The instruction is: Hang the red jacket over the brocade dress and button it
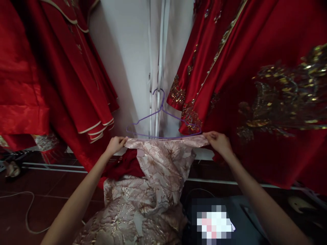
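Observation:
A pale pink dress (163,170) with a shiny gold flower pattern hangs down in front of me, its lower part bunched toward the bottom of the view. Along its top edge runs a purple wire hanger (163,108), hook upward. My left hand (117,143) pinches the left end of the dress's top band. At the opposite end, my right hand (217,140) is closed on the band near the hanger's right corner. Between the hands the band is stretched nearly level. Whether the hook rests on anything is unclear.
Red garments (79,75) hang at left, and red gowns with gold beading (199,75) hang at right. White wall panels (122,51) stand behind. A cable (32,211) lies on the dark floor, with low white rails (63,168) nearby. A blurred-out item (213,223) sits at lower right.

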### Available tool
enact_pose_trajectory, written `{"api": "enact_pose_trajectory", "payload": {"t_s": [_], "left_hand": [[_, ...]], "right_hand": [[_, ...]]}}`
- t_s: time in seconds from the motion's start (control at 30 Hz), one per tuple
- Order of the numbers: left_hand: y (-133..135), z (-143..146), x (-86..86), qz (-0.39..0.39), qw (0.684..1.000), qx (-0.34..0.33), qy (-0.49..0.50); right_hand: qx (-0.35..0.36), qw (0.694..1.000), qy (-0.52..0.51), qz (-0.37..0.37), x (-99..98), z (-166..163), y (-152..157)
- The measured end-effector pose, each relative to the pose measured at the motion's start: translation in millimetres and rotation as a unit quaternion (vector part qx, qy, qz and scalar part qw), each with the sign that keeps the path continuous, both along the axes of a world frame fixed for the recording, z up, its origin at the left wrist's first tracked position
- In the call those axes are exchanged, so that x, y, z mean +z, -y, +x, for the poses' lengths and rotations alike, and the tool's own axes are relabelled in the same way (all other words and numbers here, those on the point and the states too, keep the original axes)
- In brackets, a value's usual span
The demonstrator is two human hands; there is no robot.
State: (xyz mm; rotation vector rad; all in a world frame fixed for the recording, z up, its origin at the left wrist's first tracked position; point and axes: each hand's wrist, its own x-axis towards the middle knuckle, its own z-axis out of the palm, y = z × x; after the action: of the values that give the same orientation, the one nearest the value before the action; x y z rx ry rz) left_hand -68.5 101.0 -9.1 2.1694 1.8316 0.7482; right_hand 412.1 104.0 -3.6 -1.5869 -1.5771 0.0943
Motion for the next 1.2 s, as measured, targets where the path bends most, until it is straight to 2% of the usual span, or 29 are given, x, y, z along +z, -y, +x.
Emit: {"api": "enact_pose_trajectory", "payload": {"t_s": [0.07,0.13,0.23,0.33,0.4,0.5,0.6,0.67,0.77,1.03,1.2], "left_hand": [[12.2,4.5,-5.5,-0.025,0.998,-0.046,-0.045],[22.9,19.8,-1.6,-0.015,0.992,-0.094,-0.078],[29.3,56.5,15.0,0.065,0.981,-0.157,-0.092],[21.0,92.2,26.8,0.160,0.956,-0.233,-0.079],[11.8,106.8,25.9,0.180,0.946,-0.260,-0.075],[2.6,112.2,15.1,0.170,0.947,-0.264,-0.071],[3.3,106.1,5.4,0.161,0.949,-0.264,-0.064],[6.8,101.9,3.3,0.157,0.949,-0.267,-0.063],[10.7,99.7,5.0,0.154,0.949,-0.268,-0.065],[14.1,103.1,3.9,0.165,0.949,-0.263,-0.058],[19.4,104.6,1.7,0.164,0.947,-0.270,-0.048]], "right_hand": [[0.040,0.997,0.044,-0.056,-11.8,-3.4,16.2],[0.120,0.987,0.066,-0.088,-12.0,-14.8,33.8],[0.224,0.966,0.096,-0.092,6.6,-38.7,54.5],[0.262,0.955,0.131,-0.041,28.9,-53.5,57.7],[0.234,0.963,0.130,0.023,36.4,-50.4,49.0],[0.127,0.984,0.081,0.098,34.4,-26.1,28.0],[0.015,0.994,0.053,0.092,26.2,5.7,12.7],[-0.025,0.996,0.052,0.072,23.0,20.2,9.9],[-0.043,0.996,0.056,0.063,24.5,24.3,12.3],[-0.020,0.991,0.092,0.092,35.3,-3.8,2.8],[-0.063,0.982,0.152,0.092,31.5,6.5,-2.5]]}}
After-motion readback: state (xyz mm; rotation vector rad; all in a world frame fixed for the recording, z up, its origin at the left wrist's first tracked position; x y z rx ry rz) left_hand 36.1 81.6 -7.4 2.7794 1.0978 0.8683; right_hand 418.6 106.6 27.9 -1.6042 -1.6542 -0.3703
